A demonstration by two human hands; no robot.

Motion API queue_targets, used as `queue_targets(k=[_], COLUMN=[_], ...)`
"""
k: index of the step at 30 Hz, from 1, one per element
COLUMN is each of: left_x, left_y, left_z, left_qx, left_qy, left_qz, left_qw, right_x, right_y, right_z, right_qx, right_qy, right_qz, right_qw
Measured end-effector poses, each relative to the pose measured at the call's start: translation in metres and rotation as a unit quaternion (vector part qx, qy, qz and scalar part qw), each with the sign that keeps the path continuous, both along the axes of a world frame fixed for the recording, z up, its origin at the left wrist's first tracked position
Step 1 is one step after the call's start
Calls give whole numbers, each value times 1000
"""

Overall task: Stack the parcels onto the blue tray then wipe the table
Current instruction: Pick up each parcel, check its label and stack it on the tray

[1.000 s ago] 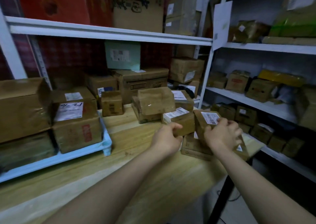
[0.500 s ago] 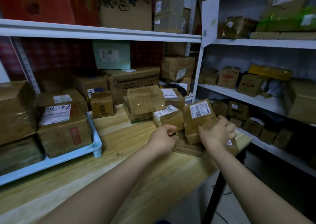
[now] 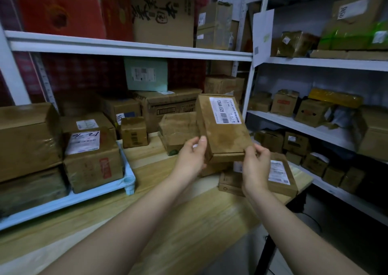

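Note:
A flat brown parcel [image 3: 222, 132] with a white barcode label is held up above the wooden table [image 3: 168, 211], tilted with its label end away from me. My left hand [image 3: 193, 157] grips its near left corner and my right hand [image 3: 256, 165] grips its near right corner. The blue tray [image 3: 88, 195] lies on the left of the table and carries several stacked brown parcels, among them one with a handwritten label [image 3: 92, 161]. Under my right hand a flat labelled parcel [image 3: 279, 176] lies on the table. More parcels [image 3: 178, 130] sit behind.
White metal shelves [image 3: 130, 48] packed with cardboard boxes stand behind the table and along the right side [image 3: 315, 127]. A small upright box [image 3: 134, 132] stands on the table by the tray's far corner. The table's right edge drops to the floor [image 3: 283, 243].
Both hands have lifted the labelled parcel off the pile at the table's right end and raised it higher. The camera has swung slightly left and closer.

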State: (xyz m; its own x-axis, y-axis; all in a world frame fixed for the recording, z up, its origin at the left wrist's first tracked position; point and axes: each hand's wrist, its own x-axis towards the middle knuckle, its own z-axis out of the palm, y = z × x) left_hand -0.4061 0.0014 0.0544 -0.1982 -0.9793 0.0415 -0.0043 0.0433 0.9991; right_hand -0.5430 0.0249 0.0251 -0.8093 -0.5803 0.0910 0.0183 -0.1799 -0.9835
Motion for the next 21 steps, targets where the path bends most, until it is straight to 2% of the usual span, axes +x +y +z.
queue_targets(k=[4,9,13,21], left_x=[45,97,128,161], left_y=[-6,-11,-16,-18], left_z=[5,3,3,-6], left_qx=[-4,-7,-11,-24], left_qy=[31,42,39,0], left_qz=[59,108,132,125], left_qw=[998,993,990,992], right_x=[29,67,90,116], right_y=[-13,-28,-36,-47], right_z=[-3,-5,-4,-5], right_qx=[-25,-22,-3,37], right_qy=[-10,29,42,-10], right_qz=[98,175,205,259], right_qw=[995,984,978,965])
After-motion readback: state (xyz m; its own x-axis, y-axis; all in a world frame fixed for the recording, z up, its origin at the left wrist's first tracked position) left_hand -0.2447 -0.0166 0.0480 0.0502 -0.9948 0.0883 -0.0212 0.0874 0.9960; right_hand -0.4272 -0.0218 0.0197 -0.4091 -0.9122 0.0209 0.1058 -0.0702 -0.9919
